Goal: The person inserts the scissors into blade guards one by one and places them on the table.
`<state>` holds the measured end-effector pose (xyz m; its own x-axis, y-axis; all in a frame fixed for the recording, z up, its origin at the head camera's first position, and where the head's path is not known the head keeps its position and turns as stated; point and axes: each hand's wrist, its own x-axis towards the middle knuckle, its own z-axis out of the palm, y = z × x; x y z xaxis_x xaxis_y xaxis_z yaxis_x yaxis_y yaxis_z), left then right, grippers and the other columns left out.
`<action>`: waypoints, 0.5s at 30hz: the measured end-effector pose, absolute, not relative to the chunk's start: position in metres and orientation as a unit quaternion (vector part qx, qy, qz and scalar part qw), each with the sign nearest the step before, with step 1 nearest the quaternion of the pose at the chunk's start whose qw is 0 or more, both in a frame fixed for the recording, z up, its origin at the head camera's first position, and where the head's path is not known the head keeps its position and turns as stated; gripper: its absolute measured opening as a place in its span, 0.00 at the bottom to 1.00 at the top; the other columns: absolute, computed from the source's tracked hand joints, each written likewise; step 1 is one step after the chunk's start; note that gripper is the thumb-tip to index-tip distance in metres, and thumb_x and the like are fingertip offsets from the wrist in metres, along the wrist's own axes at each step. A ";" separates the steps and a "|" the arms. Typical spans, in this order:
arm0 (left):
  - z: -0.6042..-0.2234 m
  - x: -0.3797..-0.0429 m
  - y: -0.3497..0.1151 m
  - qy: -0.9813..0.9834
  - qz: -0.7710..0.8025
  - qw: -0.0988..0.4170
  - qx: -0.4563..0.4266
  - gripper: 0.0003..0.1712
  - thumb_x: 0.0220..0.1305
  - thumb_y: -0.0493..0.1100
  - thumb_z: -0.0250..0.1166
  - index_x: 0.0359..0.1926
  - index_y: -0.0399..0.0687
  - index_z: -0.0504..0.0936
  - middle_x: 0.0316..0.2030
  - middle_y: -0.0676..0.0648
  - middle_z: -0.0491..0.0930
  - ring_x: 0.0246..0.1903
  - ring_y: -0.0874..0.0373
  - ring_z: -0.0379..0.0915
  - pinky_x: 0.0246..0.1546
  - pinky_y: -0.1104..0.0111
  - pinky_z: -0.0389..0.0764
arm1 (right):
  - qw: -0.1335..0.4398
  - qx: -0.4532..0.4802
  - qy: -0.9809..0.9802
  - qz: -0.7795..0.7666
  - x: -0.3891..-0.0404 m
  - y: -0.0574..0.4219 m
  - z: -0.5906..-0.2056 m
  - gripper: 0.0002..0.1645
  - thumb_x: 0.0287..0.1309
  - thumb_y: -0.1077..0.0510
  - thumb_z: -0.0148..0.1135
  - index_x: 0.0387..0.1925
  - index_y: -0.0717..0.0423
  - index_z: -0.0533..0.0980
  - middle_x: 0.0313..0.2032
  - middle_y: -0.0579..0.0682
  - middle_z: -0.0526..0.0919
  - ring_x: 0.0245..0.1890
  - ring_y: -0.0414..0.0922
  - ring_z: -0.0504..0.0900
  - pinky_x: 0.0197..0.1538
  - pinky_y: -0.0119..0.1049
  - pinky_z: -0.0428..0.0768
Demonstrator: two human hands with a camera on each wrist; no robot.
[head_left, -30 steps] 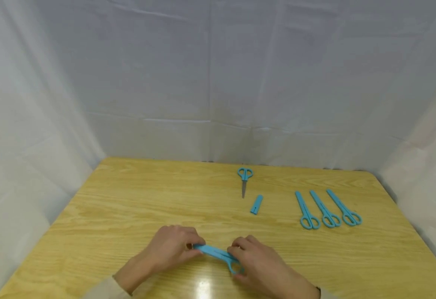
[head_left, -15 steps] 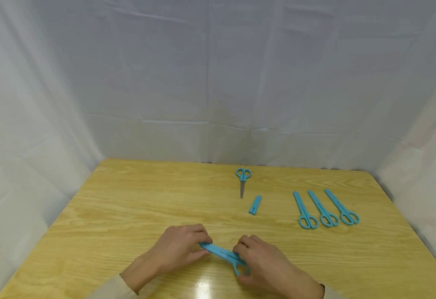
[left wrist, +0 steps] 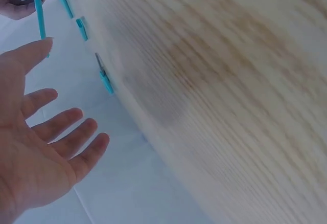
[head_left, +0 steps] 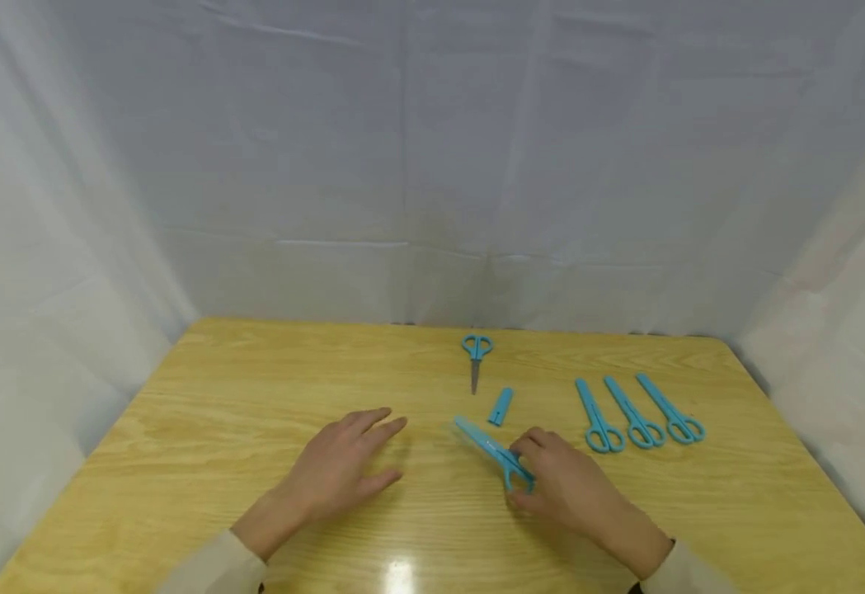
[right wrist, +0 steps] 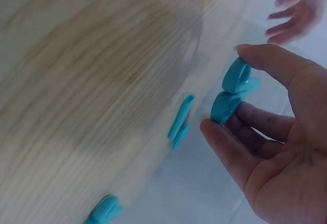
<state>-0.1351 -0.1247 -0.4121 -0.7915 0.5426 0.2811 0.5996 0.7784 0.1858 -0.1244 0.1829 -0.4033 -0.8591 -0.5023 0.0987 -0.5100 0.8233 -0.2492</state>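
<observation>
My right hand (head_left: 569,487) pinches blue scissors (head_left: 497,450) by the finger loops. A blue sheath covers their blades, which point away to the left and look blurred. In the right wrist view, the thumb and fingers grip the two loops (right wrist: 225,107) from opposite sides. My left hand (head_left: 339,466) is apart from the scissors, to their left, with fingers spread and nothing in it. Farther back lie bare scissors (head_left: 474,376) with a grey blade and blue handles. A loose blue sheath (head_left: 501,406) lies near them, just beyond the held pair.
Three sheathed blue scissors lie side by side at the right: the left one (head_left: 591,406), the middle one (head_left: 627,403) and the right one (head_left: 660,400). All rest on a wooden table (head_left: 254,371). White cloth (head_left: 328,165) hangs behind the table and at both sides.
My left hand has let go of the sheath end and spread its fingers, moving slightly back left. My right hand has carried the sheathed scissors right and farther away.
</observation>
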 end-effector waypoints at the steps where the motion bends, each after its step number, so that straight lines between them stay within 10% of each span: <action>1: -0.413 -0.137 -0.126 -0.936 -0.133 0.108 -0.307 0.34 0.58 0.57 0.67 0.63 0.49 0.73 0.60 0.42 0.71 0.56 0.45 0.69 0.49 0.48 0.74 | 0.019 0.250 -0.958 0.137 -0.128 0.187 -0.405 0.27 0.45 0.50 0.75 0.46 0.60 0.78 0.44 0.49 0.78 0.41 0.45 0.78 0.39 0.38 0.80; 10: -0.419 -0.147 -0.131 -0.930 -0.087 0.119 -0.338 0.33 0.62 0.61 0.61 0.63 0.49 0.73 0.61 0.39 0.69 0.59 0.42 0.65 0.54 0.47 0.70 | -0.005 0.112 -0.979 0.170 -0.157 0.211 -0.418 0.26 0.53 0.51 0.68 0.46 0.67 0.76 0.43 0.58 0.76 0.31 0.46 0.77 0.30 0.41 0.78; 15: -0.419 -0.147 -0.132 -0.931 -0.082 0.113 -0.338 0.33 0.63 0.61 0.60 0.63 0.50 0.73 0.62 0.39 0.68 0.59 0.42 0.65 0.55 0.47 0.68 | -0.021 0.064 -0.982 0.179 -0.165 0.215 -0.421 0.17 0.53 0.52 0.65 0.29 0.63 0.75 0.35 0.58 0.75 0.22 0.45 0.69 0.23 0.36 0.70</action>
<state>-0.1472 -0.1319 -0.4193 -0.7464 0.6101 0.2658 0.6472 0.7585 0.0765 -0.1650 0.2152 -0.4209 -0.9910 -0.1323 -0.0187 -0.1172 0.9277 -0.3546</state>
